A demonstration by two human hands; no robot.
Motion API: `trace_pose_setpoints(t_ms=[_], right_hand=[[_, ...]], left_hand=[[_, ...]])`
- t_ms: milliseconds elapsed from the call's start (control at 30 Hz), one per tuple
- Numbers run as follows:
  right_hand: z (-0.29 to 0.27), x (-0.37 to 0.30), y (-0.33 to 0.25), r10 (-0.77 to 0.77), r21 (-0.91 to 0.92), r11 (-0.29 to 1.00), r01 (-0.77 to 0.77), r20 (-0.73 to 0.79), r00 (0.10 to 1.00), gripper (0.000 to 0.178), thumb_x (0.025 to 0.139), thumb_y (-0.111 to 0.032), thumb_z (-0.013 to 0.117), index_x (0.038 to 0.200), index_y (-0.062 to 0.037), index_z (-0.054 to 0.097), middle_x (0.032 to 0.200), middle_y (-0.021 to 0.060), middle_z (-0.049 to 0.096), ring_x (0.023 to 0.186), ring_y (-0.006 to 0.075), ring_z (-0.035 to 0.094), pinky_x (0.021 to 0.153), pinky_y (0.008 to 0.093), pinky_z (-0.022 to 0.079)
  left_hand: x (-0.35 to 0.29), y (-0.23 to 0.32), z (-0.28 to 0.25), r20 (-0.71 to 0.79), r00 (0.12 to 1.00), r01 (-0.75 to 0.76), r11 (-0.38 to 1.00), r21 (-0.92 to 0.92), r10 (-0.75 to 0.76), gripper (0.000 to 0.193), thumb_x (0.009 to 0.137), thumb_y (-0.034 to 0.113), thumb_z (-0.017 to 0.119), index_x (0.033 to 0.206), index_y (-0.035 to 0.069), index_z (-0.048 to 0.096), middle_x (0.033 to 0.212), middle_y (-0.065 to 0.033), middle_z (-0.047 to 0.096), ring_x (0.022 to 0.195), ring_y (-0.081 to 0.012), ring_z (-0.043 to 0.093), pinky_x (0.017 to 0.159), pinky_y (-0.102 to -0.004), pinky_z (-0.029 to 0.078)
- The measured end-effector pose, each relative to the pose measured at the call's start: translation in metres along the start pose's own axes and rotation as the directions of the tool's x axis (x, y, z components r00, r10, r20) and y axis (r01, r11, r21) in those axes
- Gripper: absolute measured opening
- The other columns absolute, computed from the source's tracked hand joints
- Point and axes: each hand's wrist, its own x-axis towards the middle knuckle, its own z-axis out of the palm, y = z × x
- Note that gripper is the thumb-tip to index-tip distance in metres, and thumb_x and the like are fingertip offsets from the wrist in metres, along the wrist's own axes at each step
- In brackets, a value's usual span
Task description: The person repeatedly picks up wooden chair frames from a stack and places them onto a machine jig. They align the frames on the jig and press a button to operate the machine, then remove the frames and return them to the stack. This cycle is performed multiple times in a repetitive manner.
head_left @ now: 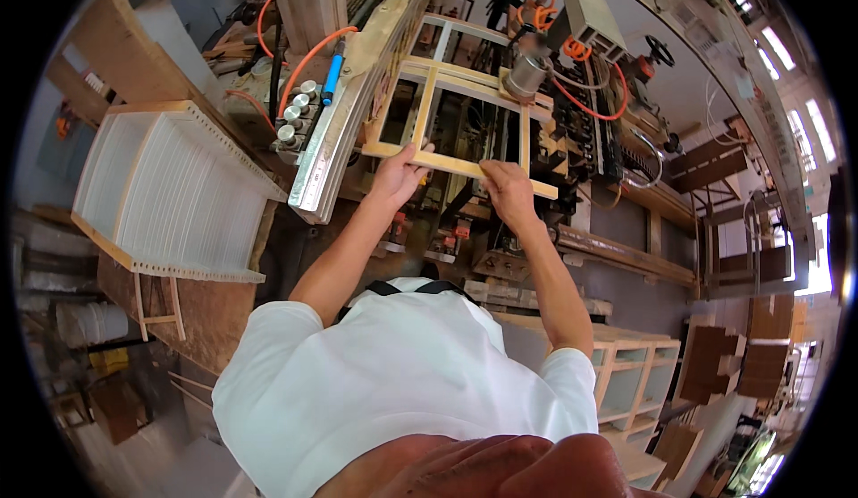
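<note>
A light wooden frame (454, 165) with crossbars lies over the bed of a machine in front of me. My left hand (399, 176) is closed on its near rail, near the left inner bar. Farther right along the same rail, my right hand (511, 192) grips the wood with the fingers curled over it. The frame's left side runs beside a long metal fence (326, 154). A round metal cylinder (527, 76) stands above the frame's right far part. Beyond it another pale frame piece (444, 41) shows, partly hidden by the machine.
At left, a stack of white-panelled wooden frames (170, 190) rests on a brown board. Silver knobs (295, 114) and orange air hoses (299, 65) sit beside the fence. Rails (626, 257) extend at right, and wooden cabinet frames (626, 382) stand behind my right elbow.
</note>
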Motion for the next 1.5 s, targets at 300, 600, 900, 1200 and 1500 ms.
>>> trace_pose_setpoints(t_ms=[300, 600, 900, 1200, 1500], right_hand=[[0.008, 0.073, 0.042, -0.206, -0.195, 0.947, 0.256, 0.244, 0.948, 0.034, 0.069, -0.009, 0.072, 0.102, -0.0095, 0.063, 0.089, 0.0044, 0.066, 0.085, 0.0266, 0.058, 0.074, 0.0386, 0.044], [0.002, 0.054, 0.054, -0.242, -0.016, 0.969, 0.247, 0.139, 0.960, 0.036, 0.075, -0.017, 0.073, 0.108, -0.0070, 0.064, 0.091, 0.0096, 0.065, 0.085, 0.0297, 0.059, 0.074, 0.0413, 0.044], [0.015, 0.071, 0.057, -0.199, -0.101, 0.972, 0.210, 0.112, 0.974, 0.031, 0.072, -0.011, 0.072, 0.101, -0.0075, 0.064, 0.090, 0.0078, 0.064, 0.086, 0.0290, 0.056, 0.076, 0.0403, 0.044], [0.016, 0.087, 0.052, -0.162, -0.187, 0.965, 0.183, 0.121, 0.979, 0.031, 0.071, -0.009, 0.072, 0.102, -0.0062, 0.065, 0.091, 0.0086, 0.066, 0.085, 0.0303, 0.057, 0.076, 0.0412, 0.045], [0.038, 0.149, 0.085, -0.193, -0.518, 0.810, 0.276, 0.209, 0.959, 0.014, 0.069, -0.008, 0.065, 0.083, -0.0055, 0.066, 0.095, 0.0108, 0.064, 0.096, 0.0269, 0.055, 0.081, 0.0365, 0.041]], left_hand=[[0.054, -0.036, 0.042, -0.216, 0.976, 0.004, 1.000, -0.019, -0.008, 0.031, 0.098, 0.009, 0.047, 0.124, -0.006, 0.040, 0.127, -0.0186, 0.053, 0.117, -0.0323, 0.053, 0.104, -0.0487, 0.043], [0.040, -0.030, 0.031, -0.145, 0.988, -0.037, 0.987, 0.156, 0.060, 0.028, 0.100, 0.008, 0.042, 0.120, -0.010, 0.046, 0.123, -0.0210, 0.055, 0.114, -0.0309, 0.056, 0.101, -0.0470, 0.046], [0.076, -0.011, 0.030, -0.213, 0.977, 0.021, 0.992, 0.122, 0.005, 0.025, 0.099, 0.004, 0.042, 0.118, -0.012, 0.044, 0.120, -0.0231, 0.054, 0.110, -0.0334, 0.058, 0.099, -0.0489, 0.049], [0.094, 0.004, 0.028, -0.138, 0.989, -0.018, 0.980, 0.200, 0.046, 0.029, 0.098, 0.009, 0.046, 0.118, -0.012, 0.044, 0.121, -0.0231, 0.052, 0.113, -0.0342, 0.056, 0.101, -0.0478, 0.048], [0.083, 0.010, 0.054, -0.124, 0.990, -0.008, 0.912, 0.410, 0.065, 0.046, 0.099, 0.017, 0.049, 0.135, -0.008, 0.035, 0.128, -0.0218, 0.051, 0.116, -0.0316, 0.055, 0.099, -0.0444, 0.048]])
